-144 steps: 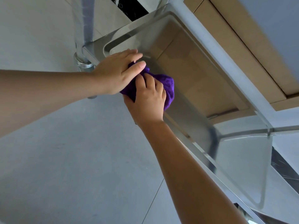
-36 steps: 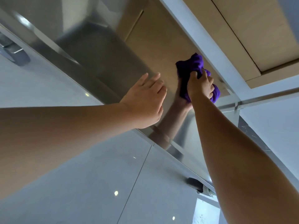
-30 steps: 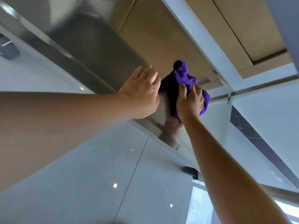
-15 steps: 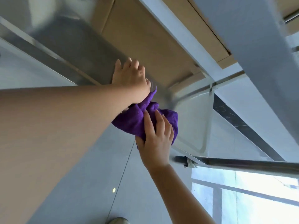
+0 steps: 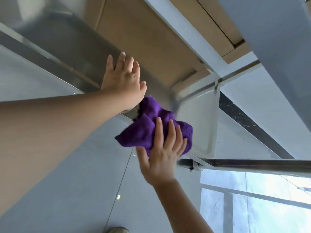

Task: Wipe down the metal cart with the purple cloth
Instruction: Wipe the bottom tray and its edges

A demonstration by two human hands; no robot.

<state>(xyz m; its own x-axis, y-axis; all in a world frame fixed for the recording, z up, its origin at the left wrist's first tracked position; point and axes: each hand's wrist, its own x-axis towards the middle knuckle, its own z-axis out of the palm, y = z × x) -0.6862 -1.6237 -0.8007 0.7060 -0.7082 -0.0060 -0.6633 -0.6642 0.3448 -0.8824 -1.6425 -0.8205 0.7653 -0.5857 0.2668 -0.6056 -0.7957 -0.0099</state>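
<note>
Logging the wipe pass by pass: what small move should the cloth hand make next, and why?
Probably slide the purple cloth back up onto the cart tray: the right hand presses it at the tray's near edge, half overhanging, while the left hand rests flat on the metal.

Purple cloth [image 5: 148, 130]; silver cart [image 5: 70, 52]; grey floor [image 5: 70, 190].

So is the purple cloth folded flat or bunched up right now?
Bunched up. The purple cloth is crumpled into lumpy folds under the right hand, whose straight fingers press it at the metal cart's near edge.
</note>
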